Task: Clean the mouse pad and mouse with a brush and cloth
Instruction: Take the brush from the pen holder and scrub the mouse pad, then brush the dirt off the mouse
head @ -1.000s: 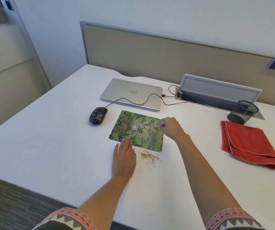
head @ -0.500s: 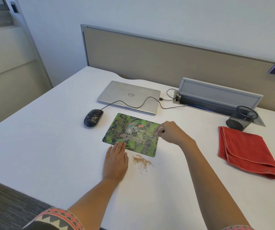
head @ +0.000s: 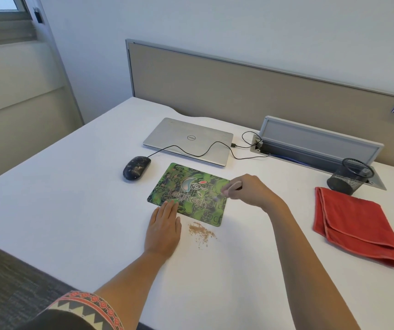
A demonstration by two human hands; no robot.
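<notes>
A green patterned mouse pad lies flat in the middle of the white desk. My left hand lies flat with straight fingers, its fingertips pressing the pad's near left edge. My right hand grips a small brush whose bristles touch the pad's right side. A black mouse, speckled with dust, sits to the left of the pad. A little heap of brown dust lies on the desk just in front of the pad. A folded red cloth rests at the right.
A shut silver laptop lies behind the pad, with the mouse cable looping over it to a cable tray. A black mesh pen cup stands behind the cloth. A beige partition closes the desk's far edge.
My right hand with the brush has moved slightly toward me along the pad's right side. The left hand stays pressed on the pad. The camera view has shifted a little.
</notes>
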